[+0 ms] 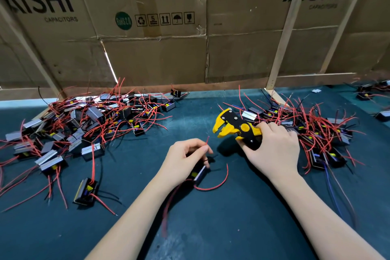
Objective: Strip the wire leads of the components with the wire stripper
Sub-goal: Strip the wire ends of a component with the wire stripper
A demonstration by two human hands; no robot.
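Two bare forearms reached in from the near edge over a dark teal mat (211,228). The left hand (181,160) curled around a small black component (199,173) that lay under its palm, and its thumb and forefinger pinched the tip of one red lead (207,140) so that the end stood upright, pointing toward the tool. A second red lead (215,186) of the same component looped across the mat just right of the wrist, and a blurred red strand trailed back along the forearm.

The right hand (272,150) gripped the handles of the yellow and black wire stripper (234,126), fingers wrapped over the top and thumb underneath. The tool was tilted with its head to the left, jaws parted, just beyond and right of the pinched lead and apart from it.

To the near left one component (85,193) lay alone with its red and black wires spread. Farther left a large heap of components (84,124) sprawled in a tangle of red wire, reaching to the back edge of the mat. Behind the right hand a second heap (312,129) lay on the right, some with blue wires. A few more units (367,95) sat at the far right corner.

At the far side stood a wall of flattened cardboard boxes (152,57) printed "AiSHi CAPACITORS", braced by pale wooden battens (285,34)
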